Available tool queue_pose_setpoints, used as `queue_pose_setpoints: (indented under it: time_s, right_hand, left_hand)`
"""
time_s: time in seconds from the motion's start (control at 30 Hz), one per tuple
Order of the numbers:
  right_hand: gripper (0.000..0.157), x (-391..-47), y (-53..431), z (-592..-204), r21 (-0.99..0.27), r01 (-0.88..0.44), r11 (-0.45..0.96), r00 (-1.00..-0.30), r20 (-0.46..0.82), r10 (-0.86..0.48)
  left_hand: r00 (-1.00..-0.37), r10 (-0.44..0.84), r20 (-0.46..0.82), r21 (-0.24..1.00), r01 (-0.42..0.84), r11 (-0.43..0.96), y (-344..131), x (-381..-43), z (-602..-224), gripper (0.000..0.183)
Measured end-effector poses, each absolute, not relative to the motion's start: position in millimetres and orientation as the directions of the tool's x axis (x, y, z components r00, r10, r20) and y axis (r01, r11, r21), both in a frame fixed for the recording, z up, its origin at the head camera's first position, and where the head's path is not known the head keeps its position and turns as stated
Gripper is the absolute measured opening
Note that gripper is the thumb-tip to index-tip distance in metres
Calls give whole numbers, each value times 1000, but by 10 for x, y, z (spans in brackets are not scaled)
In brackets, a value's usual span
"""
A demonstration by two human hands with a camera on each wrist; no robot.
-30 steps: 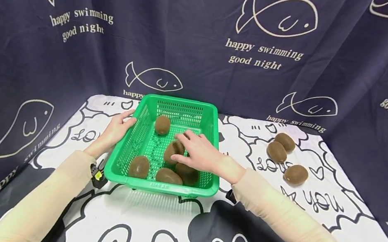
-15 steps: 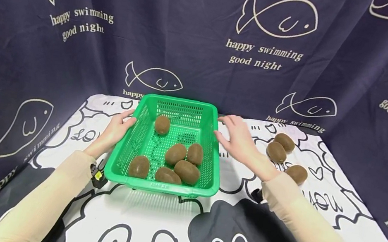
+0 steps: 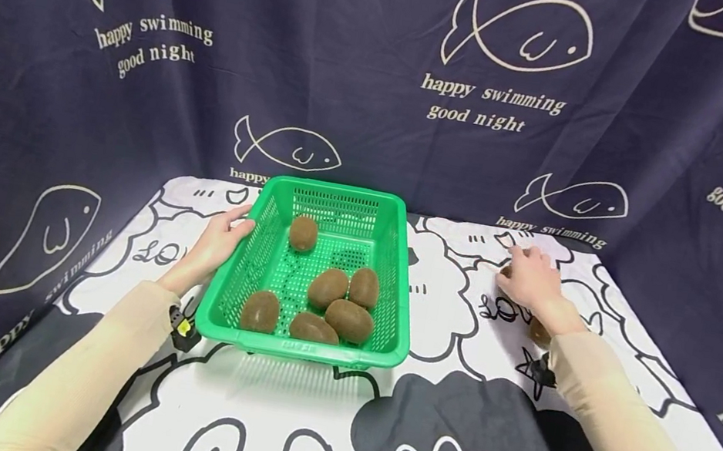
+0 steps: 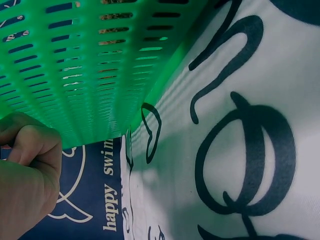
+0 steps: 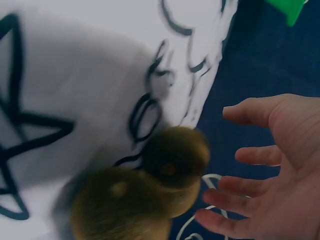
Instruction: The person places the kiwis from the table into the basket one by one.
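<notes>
A green plastic basket (image 3: 301,347) stands on the table, with several kiwis (image 3: 327,288) lying on its floor, mostly in the near right part. My left hand (image 3: 211,246) grips the basket's left rim; in the left wrist view its fingers curl over the green wall. Over to the right, my right hand (image 3: 534,282) is spread above the loose kiwis (image 5: 120,207) on the table. The right wrist view shows its fingers apart and holding nothing, just beside another kiwi (image 5: 175,155). From the head view, that hand and wrist partly cover these fruits.
A white and black patterned cloth (image 3: 264,406) covers the table. Dark blue fabric (image 3: 376,126) printed with fish hangs behind it and along both sides. A black wrist strap (image 3: 181,327) with a yellow mark sits on the left wrist, close to the basket's near left corner.
My right hand left a kiwi in the basket, passed over the right rim and moved right to the loose kiwis. The left hand and the basket stayed put.
</notes>
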State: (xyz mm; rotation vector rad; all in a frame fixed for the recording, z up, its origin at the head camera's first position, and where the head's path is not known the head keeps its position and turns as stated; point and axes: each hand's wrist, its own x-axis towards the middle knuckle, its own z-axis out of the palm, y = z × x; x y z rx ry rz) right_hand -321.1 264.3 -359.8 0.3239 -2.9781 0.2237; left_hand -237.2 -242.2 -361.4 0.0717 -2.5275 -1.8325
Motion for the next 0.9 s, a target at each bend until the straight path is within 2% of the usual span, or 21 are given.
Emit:
queue_pose_setpoints:
  time_s: [0.1, 0.27, 0.4, 0.73, 0.9]
  right_hand:
    - [58, -3228, 2732, -3635, -141, -151, 979, -988, 61, -143]
    - [57, -3238, 2781, -3665, -157, -129, 979, -991, -4, -131]
    - [59, -3255, 2775, -3661, -144, -156, 977, -987, -25, -161]
    - [82, -3327, 2740, -3633, -139, -222, 965, -969, -80, -235]
    - [80, -3341, 2711, -3621, -145, -271, 952, -956, -75, -284]
  left_hand:
    - [-999, -54, 2, 945, -15, 326, -2446, -2410, -3673, 53]
    - [-998, -63, 17, 935, -7, 354, -2452, -2417, -3695, 54]
    - [-998, -64, 13, 934, -10, 357, -2448, -2412, -3689, 53]
    - [-997, -66, 26, 929, 0, 370, -2451, -2408, -3688, 53]
    - [-998, -65, 22, 933, -3, 361, -2450, -2409, -3692, 52]
